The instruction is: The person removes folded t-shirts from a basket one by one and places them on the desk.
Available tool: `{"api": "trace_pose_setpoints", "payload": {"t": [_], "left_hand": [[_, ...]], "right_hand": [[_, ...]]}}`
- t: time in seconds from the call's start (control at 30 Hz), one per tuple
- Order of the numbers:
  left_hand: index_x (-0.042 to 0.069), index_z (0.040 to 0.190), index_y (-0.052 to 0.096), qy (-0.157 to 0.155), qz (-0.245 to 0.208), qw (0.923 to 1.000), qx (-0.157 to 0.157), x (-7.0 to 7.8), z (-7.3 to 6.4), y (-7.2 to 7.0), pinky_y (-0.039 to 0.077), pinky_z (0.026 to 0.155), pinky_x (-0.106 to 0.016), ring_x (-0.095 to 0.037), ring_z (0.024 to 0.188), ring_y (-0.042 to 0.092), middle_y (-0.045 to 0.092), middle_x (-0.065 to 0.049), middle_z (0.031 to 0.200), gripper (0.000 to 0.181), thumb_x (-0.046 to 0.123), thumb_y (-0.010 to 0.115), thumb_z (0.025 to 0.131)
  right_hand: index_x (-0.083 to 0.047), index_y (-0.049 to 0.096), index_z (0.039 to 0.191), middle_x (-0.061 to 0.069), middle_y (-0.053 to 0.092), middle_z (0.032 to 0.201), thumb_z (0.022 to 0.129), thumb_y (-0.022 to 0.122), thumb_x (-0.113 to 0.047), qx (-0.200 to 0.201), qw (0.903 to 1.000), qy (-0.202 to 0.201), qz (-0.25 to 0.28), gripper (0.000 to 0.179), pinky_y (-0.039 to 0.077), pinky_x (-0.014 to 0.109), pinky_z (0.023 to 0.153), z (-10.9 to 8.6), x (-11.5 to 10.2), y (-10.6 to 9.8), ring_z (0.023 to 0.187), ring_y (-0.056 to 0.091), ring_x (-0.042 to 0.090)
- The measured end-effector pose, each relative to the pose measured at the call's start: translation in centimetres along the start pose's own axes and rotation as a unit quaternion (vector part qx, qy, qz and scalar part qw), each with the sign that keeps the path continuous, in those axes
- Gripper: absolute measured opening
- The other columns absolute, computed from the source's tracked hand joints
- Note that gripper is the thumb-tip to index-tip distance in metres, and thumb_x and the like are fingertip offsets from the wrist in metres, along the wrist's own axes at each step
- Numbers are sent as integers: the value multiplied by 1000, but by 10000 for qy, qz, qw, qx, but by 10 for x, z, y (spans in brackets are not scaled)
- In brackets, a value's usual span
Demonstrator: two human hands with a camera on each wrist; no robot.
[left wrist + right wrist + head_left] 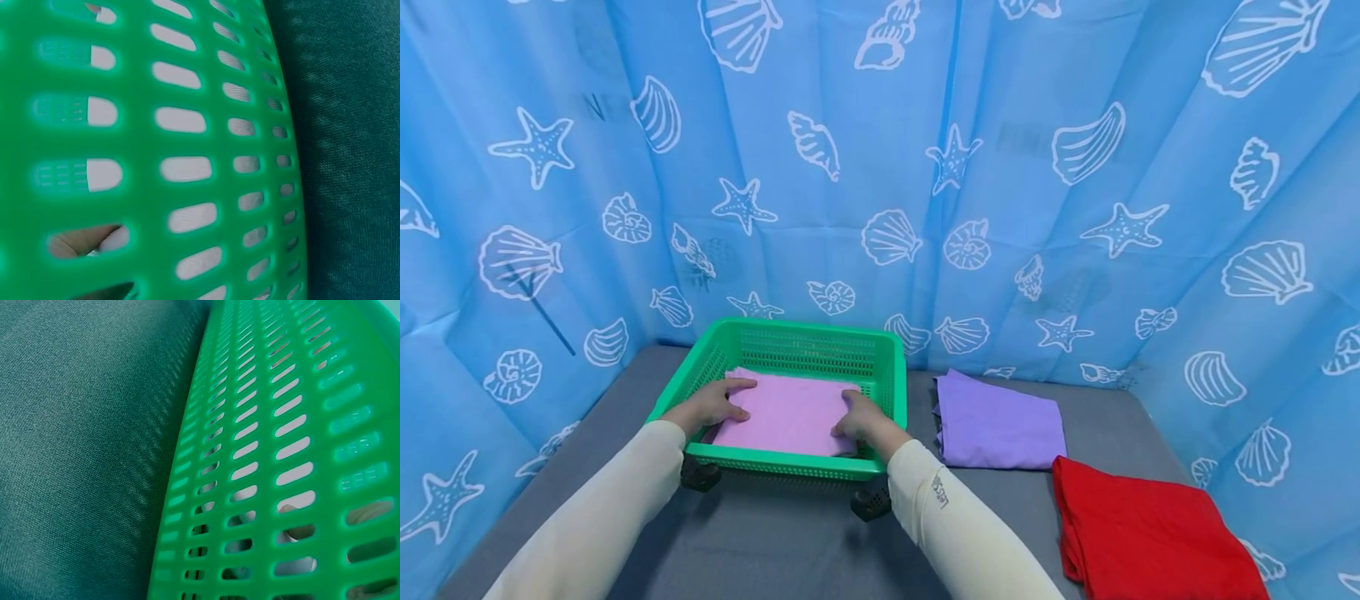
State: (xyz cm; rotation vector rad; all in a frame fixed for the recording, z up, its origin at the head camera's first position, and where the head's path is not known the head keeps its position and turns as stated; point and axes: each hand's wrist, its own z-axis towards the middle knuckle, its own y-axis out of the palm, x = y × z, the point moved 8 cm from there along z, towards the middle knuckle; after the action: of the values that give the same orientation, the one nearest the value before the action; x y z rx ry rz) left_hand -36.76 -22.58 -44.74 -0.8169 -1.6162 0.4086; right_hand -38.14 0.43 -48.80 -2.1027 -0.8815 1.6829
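A folded pink cloth [790,412] lies inside a green plastic basket [808,331] with slotted walls. At the cloth's left side, my left hand [713,404] grips it, thumb on top. My right hand [861,418] holds the opposite side in the same way. Some fingertips of both hands are hidden by the cloth and the basket rim. In the left wrist view, slots in the basket wall [134,144] let pale cloth and part of a finger show through. The right wrist view also looks through the slotted wall [262,394], with cloth and fingers partly visible behind it.
A folded purple cloth [1000,423] lies right of the basket on the grey table surface [775,542]. Nearer, at the right edge, is a folded red cloth [1150,533]. A blue curtain [880,167] with white shell prints hangs behind and on both sides.
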Motion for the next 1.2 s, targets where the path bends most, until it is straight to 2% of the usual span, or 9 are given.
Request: {"api": "trace_pose_setpoints", "payload": {"t": [0.03,0.1,0.23,0.4,0.53,0.7,0.9,1.07,1.2], "left_hand": [[2,133,41,17,-27,10000,-8,0,0,0,34,91,-54,-48,123,22,22,-33,137,62,5,68,77],[4,133,42,4,-128,9999,-35,-1,0,-1,33,92,-54,-47,124,22,22,-33,137,62,6,69,77],[9,133,45,125,-210,9997,-66,-4,2,-2,37,89,-51,-47,123,24,24,-32,136,63,12,71,76],[5,134,42,-101,-354,9993,36,-2,-1,-3,35,92,-53,-46,124,23,24,-31,137,62,4,67,77],[3,135,39,-314,-458,9984,54,-4,-2,-1,37,90,-52,-46,123,25,24,-32,137,63,1,66,78],[7,136,39,-577,-570,9966,105,-13,0,1,35,92,-52,-46,124,24,22,-31,138,64,4,66,78],[8,138,36,-542,-961,9939,5,-13,0,1,36,91,-51,-45,124,24,17,-29,141,65,1,64,79],[10,140,33,-595,-1258,9902,-87,-11,0,0,36,91,-52,-46,124,23,6,-27,144,67,0,61,80],[10,141,30,-523,-1361,9893,-78,-12,2,-3,36,90,-52,-46,124,23,0,-26,145,67,0,60,82]], "right_hand": [[-11,39,136,19,40,131,69,74,-2,-5,10000,-24,-16,76,48,34,57,6,5,3,95,50,29],[-12,41,135,19,40,130,70,73,1,-31,9999,122,68,74,48,35,56,-1,1,1,94,51,29],[-8,42,134,21,41,130,72,70,3,-22,9999,114,58,69,47,33,54,-18,-11,-5,92,51,29],[-7,42,134,20,40,131,74,68,3,-73,9998,75,159,67,46,31,55,-39,-24,-12,88,51,27],[-9,41,135,20,39,132,75,68,2,-121,9995,182,244,67,47,31,55,-42,-23,-12,85,52,25],[-9,41,135,21,36,133,75,66,5,-158,9984,298,455,67,49,32,58,-41,-20,-9,91,51,27],[-10,38,137,22,30,137,78,63,7,-230,9952,325,895,66,48,33,59,-43,-21,-11,96,49,29],[-13,35,139,20,28,138,80,62,6,-301,9889,275,1430,67,44,29,53,-42,-22,-14,72,50,20],[-14,34,140,19,31,138,80,61,6,-371,9775,297,2054,68,42,25,49,-37,-22,-13,55,47,14]]}}
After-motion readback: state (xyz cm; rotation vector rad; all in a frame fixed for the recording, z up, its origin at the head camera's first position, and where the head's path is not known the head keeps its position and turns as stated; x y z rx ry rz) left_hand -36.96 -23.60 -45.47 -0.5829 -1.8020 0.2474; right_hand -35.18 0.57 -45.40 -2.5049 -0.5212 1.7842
